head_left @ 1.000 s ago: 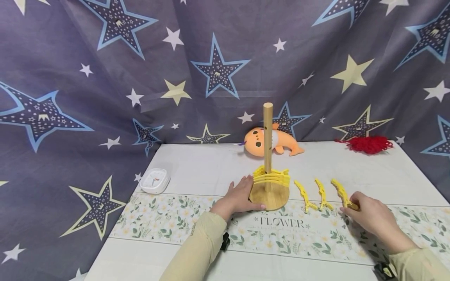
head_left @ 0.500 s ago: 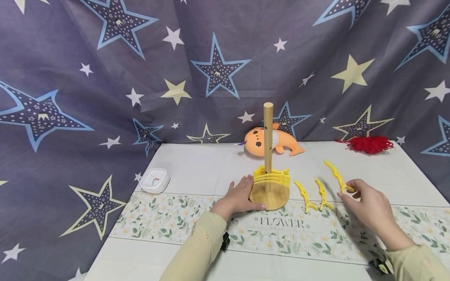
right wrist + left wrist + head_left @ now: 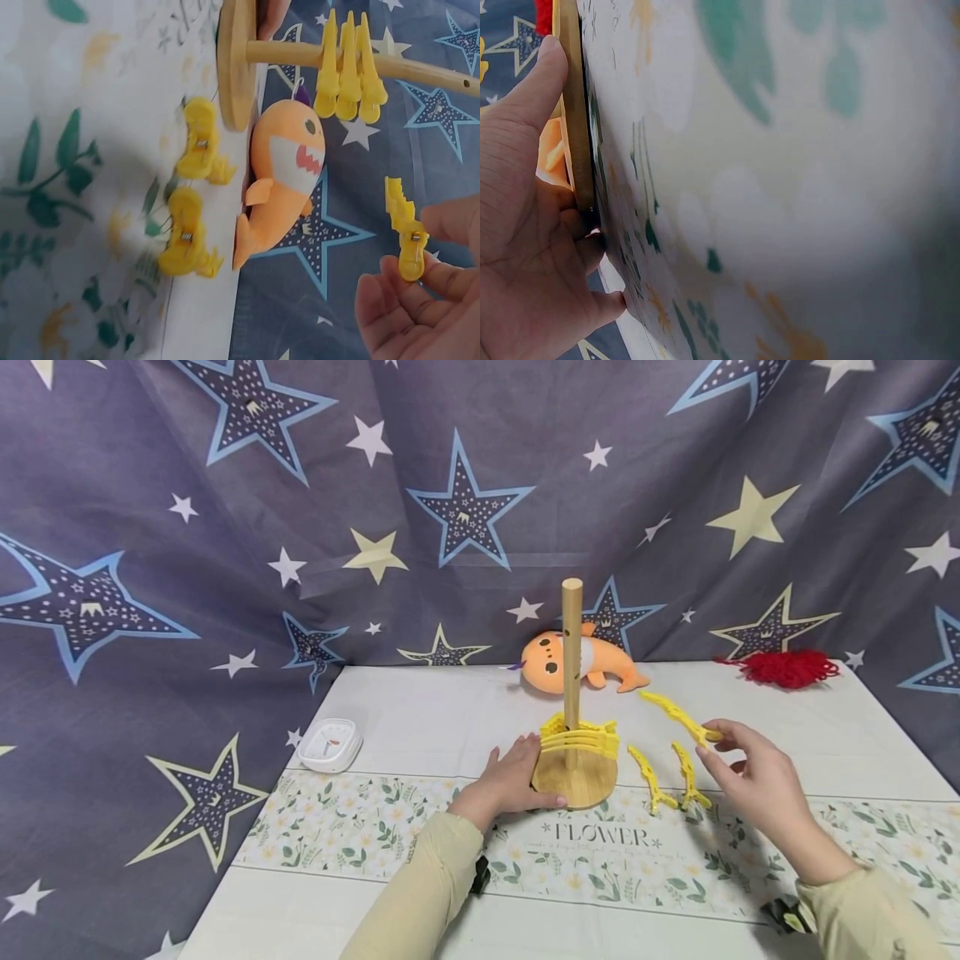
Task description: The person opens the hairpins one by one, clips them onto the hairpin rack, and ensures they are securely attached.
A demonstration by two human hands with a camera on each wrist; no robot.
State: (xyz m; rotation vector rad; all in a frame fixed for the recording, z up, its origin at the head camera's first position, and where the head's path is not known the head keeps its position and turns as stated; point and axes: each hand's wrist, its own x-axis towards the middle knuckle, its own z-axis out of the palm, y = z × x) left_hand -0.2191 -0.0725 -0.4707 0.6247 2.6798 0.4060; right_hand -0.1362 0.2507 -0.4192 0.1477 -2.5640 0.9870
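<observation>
A wooden stand with a round base (image 3: 583, 787) and an upright pole (image 3: 572, 652) stands mid-table. My left hand (image 3: 510, 779) holds the base's left edge, its thumb (image 3: 546, 79) along the near rim and its fingers partly hidden behind. Several yellow hair clips (image 3: 588, 742) sit on the pole low above the base; in the right wrist view these clips (image 3: 347, 71) lie side by side across it. To the right, my right hand (image 3: 761, 781) pinches another yellow hair clip (image 3: 409, 240) by its handle end, raised off the table. Two more, a left clip (image 3: 651, 781) and a right clip (image 3: 688, 777), lie between stand and hand.
Behind the pole lies an orange plush toy (image 3: 611, 667). A white clock (image 3: 330, 746) is at the left edge, and a red yarn bundle (image 3: 787, 669) at the back right. A star-patterned cloth (image 3: 480, 593) hangs behind the table (image 3: 435, 710).
My right hand has lifted the rightmost hair clip off the table and carried it left and upward, its tip turning toward the pole. The left hand and the stand have stayed put.
</observation>
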